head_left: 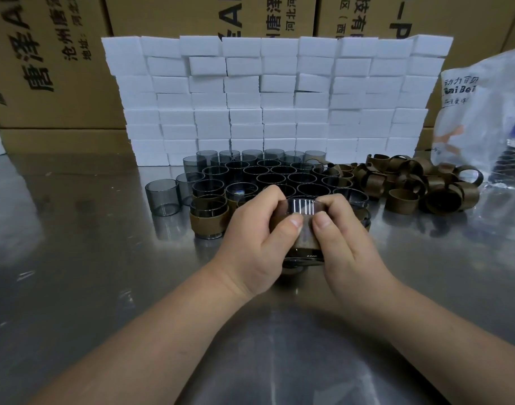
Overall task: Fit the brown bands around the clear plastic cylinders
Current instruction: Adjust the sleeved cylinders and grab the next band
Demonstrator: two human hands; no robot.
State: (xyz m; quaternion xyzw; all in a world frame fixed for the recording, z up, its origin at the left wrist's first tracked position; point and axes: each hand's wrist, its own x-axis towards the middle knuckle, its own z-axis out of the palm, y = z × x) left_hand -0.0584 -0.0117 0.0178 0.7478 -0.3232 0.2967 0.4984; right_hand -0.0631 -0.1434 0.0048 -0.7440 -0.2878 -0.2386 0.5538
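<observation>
We are gripping one clear cylinder (301, 207) in both hands just above the worktop (75, 258). Our left hand (250, 247) is curling round its left side and our right hand (347, 244) round its right, and both thumbs are pressing on the brown band (307, 238) wrapping its middle. We are judging this band nearly seated, with its ends closing under the thumbs.

Just left of the left hand a banded cylinder (209, 220) is standing finished, and a second banded cylinder (363, 215) is peeking out behind the right hand. Beyond the hands many bare cylinders (268, 176) are waiting in rows. Further right of the right hand a heap of loose bands (411, 185) is lying, so we are reckoning the job barely begun.

The cardboard boxes (46, 68) far beyond the hands are showing large characters, among them 唐泽, 沧州 and 河北. The plastic bag (478, 112), far right of the right hand, is reading "Bai Bei" under smaller characters we cannot read surely. The white blocks (274, 97) are showing no print.
</observation>
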